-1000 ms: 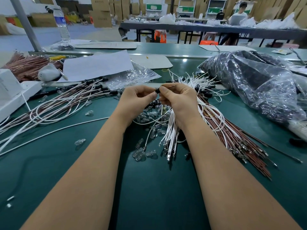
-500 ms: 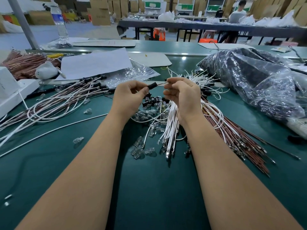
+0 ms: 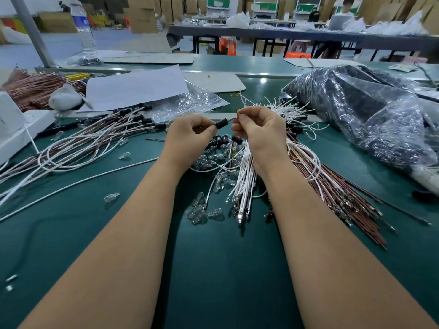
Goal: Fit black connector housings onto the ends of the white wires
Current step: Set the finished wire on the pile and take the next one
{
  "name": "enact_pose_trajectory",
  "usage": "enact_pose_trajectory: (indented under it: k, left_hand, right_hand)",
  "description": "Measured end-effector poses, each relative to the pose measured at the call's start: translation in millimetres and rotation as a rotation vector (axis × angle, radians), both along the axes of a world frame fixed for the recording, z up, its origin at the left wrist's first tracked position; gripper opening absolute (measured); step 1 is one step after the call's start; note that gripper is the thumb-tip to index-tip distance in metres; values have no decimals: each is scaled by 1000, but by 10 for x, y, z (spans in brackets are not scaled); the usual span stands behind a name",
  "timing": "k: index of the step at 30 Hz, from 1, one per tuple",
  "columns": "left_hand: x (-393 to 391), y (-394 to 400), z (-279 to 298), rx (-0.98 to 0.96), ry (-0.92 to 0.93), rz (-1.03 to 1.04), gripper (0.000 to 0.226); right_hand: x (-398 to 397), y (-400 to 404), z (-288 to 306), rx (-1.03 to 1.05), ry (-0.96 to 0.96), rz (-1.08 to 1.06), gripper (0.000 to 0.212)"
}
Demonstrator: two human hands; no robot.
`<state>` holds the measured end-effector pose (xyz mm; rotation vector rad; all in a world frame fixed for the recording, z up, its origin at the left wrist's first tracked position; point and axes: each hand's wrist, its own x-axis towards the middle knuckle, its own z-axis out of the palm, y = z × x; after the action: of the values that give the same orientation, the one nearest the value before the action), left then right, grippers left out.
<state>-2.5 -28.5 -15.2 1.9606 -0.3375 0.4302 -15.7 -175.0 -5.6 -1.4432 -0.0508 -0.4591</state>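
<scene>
My left hand point(image 3: 190, 136) pinches a small black connector housing point(image 3: 221, 123) between thumb and fingertips, above the green table. My right hand point(image 3: 260, 131) pinches a thin wire end point(image 3: 233, 119) whose metal tip points at the housing's open end, a short gap apart. Under my right wrist lies a bundle of white wires point(image 3: 244, 179) with metal terminals, fanned toward me. Several loose black housings point(image 3: 219, 140) sit on the table just below my hands.
Finished white and brown wires with black housings point(image 3: 99, 136) lie to the left. Brown wires point(image 3: 337, 193) spread to the right. Small clear bulbs point(image 3: 202, 210) are scattered near the middle. A large plastic bag point(image 3: 370, 119) sits right; paper point(image 3: 135, 87) and a white box point(image 3: 16, 129) left.
My hands drew slightly apart: the housing and the wire tip were together a second ago and now show a small gap. The view shifted a little.
</scene>
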Motion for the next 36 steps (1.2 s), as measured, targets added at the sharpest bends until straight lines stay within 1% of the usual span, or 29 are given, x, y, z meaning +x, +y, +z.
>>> enact_pose_trajectory:
  k: [4, 10, 16, 19, 22, 29, 34, 36]
  left_hand:
    - [13, 3, -14, -32, 19, -26, 6]
    - [15, -8, -6, -43, -10, -19, 9]
    - [9, -37, 13, -34, 97, -44, 20]
    - [-4, -28, 22, -73, 157, -99, 23]
    - [-5, -21, 16, -93, 152, -134, 18]
    - [-6, -48, 0, -64, 123, -124, 9]
    - [-10, -35, 3, -92, 117, -109, 11]
    - [-9, -36, 4, -110, 103, -109, 16]
  right_hand:
    - [12, -12, -9, -40, 3, -21, 22]
    - [24, 27, -34, -227, 25, -41, 20]
    - [30, 34, -36, -288, 30, -96, 23]
    - [29, 49, -25, -333, 25, -120, 23]
    - [29, 45, -22, -335, 22, -131, 21]
    - [44, 26, -32, -336, 21, -173, 13]
    - [34, 40, -25, -356, -1, -169, 17]
    - [21, 66, -30, -387, -17, -157, 20]
